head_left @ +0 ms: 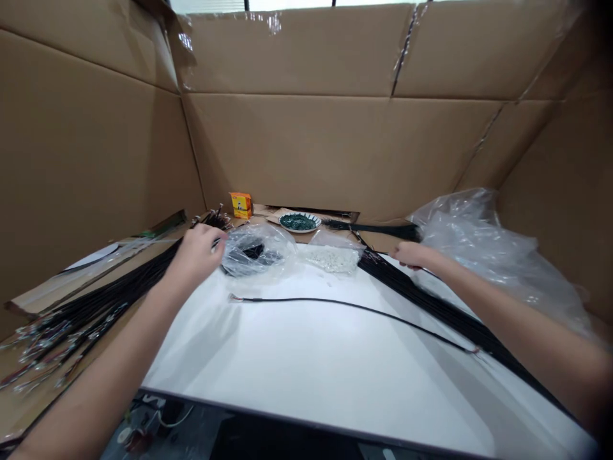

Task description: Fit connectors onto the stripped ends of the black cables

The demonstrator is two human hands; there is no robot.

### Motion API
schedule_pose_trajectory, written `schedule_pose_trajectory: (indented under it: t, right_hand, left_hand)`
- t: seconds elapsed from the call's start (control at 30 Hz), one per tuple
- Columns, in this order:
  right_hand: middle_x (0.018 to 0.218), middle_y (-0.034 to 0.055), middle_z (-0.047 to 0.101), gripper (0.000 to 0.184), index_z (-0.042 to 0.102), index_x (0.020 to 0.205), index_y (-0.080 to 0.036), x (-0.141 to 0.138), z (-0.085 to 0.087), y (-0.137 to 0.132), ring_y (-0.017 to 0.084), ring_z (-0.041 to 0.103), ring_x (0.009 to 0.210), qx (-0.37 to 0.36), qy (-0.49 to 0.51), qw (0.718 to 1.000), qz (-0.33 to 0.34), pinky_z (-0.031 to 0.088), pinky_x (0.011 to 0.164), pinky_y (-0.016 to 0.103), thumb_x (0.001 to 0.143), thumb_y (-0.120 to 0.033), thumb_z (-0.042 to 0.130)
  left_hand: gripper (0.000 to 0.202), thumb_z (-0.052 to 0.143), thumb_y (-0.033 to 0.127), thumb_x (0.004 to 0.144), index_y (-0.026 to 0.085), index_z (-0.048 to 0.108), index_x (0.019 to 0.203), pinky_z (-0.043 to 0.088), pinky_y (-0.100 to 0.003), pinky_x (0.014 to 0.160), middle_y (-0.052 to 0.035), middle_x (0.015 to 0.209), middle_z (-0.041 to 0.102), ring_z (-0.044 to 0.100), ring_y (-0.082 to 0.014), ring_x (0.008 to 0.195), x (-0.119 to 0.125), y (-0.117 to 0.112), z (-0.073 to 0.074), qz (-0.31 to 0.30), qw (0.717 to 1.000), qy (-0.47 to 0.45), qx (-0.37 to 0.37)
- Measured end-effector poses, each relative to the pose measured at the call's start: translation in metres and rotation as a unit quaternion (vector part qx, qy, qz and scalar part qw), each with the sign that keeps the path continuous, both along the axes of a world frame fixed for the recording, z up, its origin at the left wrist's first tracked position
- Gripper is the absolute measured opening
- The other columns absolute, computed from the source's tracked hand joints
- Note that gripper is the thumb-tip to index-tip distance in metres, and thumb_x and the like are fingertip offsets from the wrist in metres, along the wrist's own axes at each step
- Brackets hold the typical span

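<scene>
My left hand point(195, 255) reaches to the far left, its fingers curled down at the end of a long bundle of black cables point(96, 303), right beside a clear plastic bag point(256, 250) holding small black parts. My right hand point(412, 254) rests with fingers closed on the top end of a second bundle of black cables point(431, 300) running down the right side. One single black cable point(354, 308) lies loose across the white table top point(297, 370) between my arms. What the fingers hold is hidden.
A small bag of white connectors point(332, 259) lies at the back centre, with a dish of green pieces point(299, 222) and an orange box point(241, 204) behind it. Crumpled clear plastic point(483, 255) fills the right. Cardboard walls point(335, 147) enclose the table.
</scene>
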State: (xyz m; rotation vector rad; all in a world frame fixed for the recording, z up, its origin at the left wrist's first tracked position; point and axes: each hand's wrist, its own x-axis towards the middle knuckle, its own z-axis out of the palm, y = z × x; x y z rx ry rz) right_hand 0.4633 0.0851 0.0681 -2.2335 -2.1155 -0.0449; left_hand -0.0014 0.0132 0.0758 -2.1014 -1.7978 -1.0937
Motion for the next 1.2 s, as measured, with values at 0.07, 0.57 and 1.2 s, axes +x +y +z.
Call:
schedule_pose_trajectory:
  t: [0.07, 0.57, 1.2]
  right_hand:
    - [0.08, 0.0035, 0.06, 0.029, 0.06, 0.086, -0.012, 0.003, 0.013, 0.001, 0.011, 0.057, 0.068, 0.058, -0.015, 0.998, -0.01, 0.047, 0.063, 0.026, 0.091, -0.039, 0.052]
    - [0.096, 0.0167, 0.066, 0.044, 0.06, 0.11, -0.007, 0.008, 0.113, -0.039, 0.015, 0.06, 0.09, 0.558, 0.019, 0.828, -0.052, 0.031, 0.068, 0.031, 0.099, -0.039, 0.033]
    - [0.082, 0.0069, 0.065, 0.039, 0.056, 0.125, -0.023, -0.07, 0.007, -0.115, 0.018, 0.055, 0.068, 0.385, -0.144, 0.877, 0.251, 0.029, 0.058, 0.029, 0.096, -0.042, 0.039]
  left_hand:
    - [0.023, 0.051, 0.03, 0.079, 0.019, 0.067, 0.091, 0.035, -0.041, 0.099, -0.0102, 0.103, 0.059, 0.05, -0.0279, 0.106, 0.026, -0.001, -0.009, -0.074, 0.996, -0.009, -0.041]
    - [0.024, 0.054, 0.033, 0.082, 0.018, 0.071, 0.091, 0.044, -0.028, 0.078, -0.0077, 0.101, 0.066, 0.059, -0.0225, 0.094, 0.113, -0.028, -0.013, -0.314, 0.913, -0.169, -0.197]
    - [0.028, 0.031, 0.028, 0.098, 0.015, 0.045, 0.078, 0.048, -0.037, 0.093, 0.004, 0.066, 0.051, 0.065, -0.0111, 0.08, 0.175, -0.029, 0.035, -0.52, 0.503, -0.685, -0.086]
